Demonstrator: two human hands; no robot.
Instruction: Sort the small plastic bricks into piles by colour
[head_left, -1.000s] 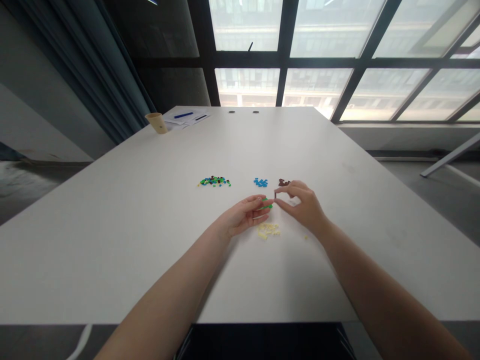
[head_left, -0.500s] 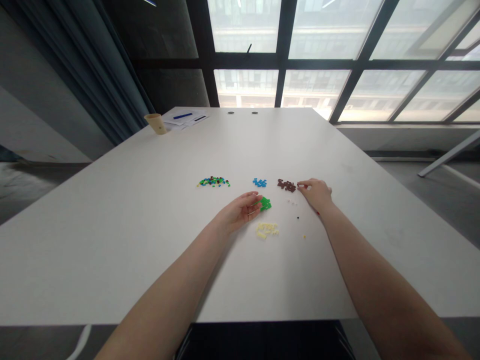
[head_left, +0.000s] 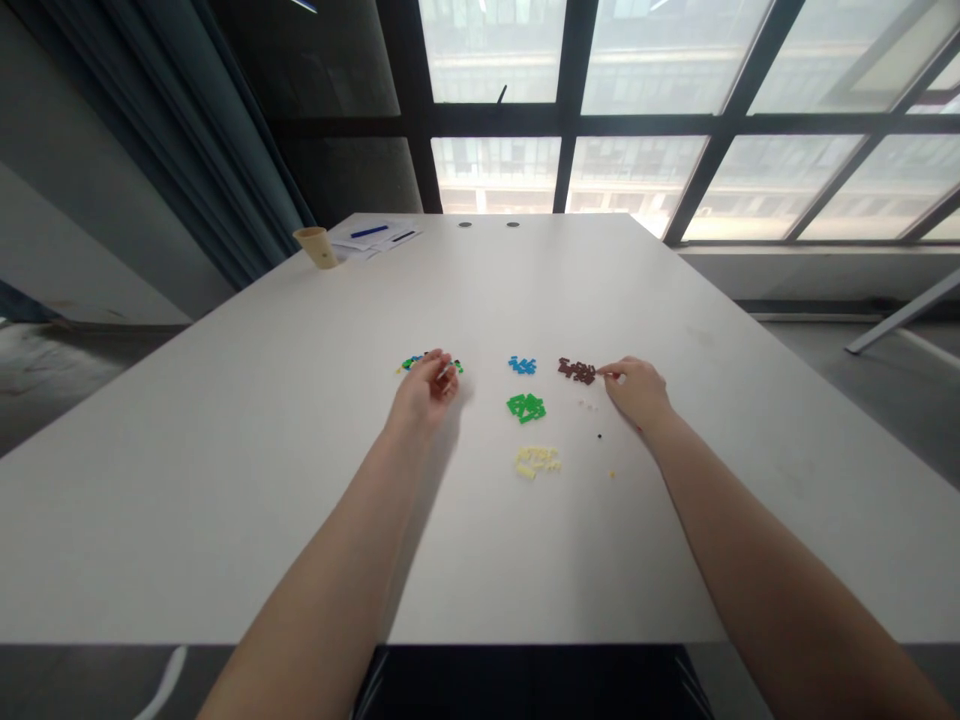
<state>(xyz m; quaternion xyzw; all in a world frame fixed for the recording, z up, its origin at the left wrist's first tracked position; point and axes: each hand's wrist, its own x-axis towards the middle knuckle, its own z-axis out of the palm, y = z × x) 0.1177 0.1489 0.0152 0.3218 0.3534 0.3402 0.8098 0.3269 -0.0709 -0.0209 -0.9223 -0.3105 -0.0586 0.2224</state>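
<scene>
My left hand [head_left: 426, 388] hovers at the pile of mixed-colour small toy bricks [head_left: 409, 363], palm turned inward and fingers loosely curled and apart. It hides much of that pile, and I see nothing held in it. My right hand [head_left: 637, 392] rests at the right edge of the brown brick pile [head_left: 576, 371], thumb and forefinger pinched together. Whatever is between those fingertips is too small to make out. Between the hands lie a blue brick pile [head_left: 523, 365], a green brick pile [head_left: 526, 408] and, nearer me, a pale yellow brick pile [head_left: 537, 461].
Beside the right hand are several tiny whitish pieces [head_left: 589, 405], a black piece [head_left: 599, 436] and a yellow-orange piece [head_left: 612, 474]. At the far left of the white table [head_left: 262, 520] stand a beige cup [head_left: 316, 248] and papers [head_left: 364, 243] with a blue pen [head_left: 369, 231].
My left hand has left the green pile and moved left and away from me to the mixed pile. My right hand stays by the brown pile, almost unmoved.
</scene>
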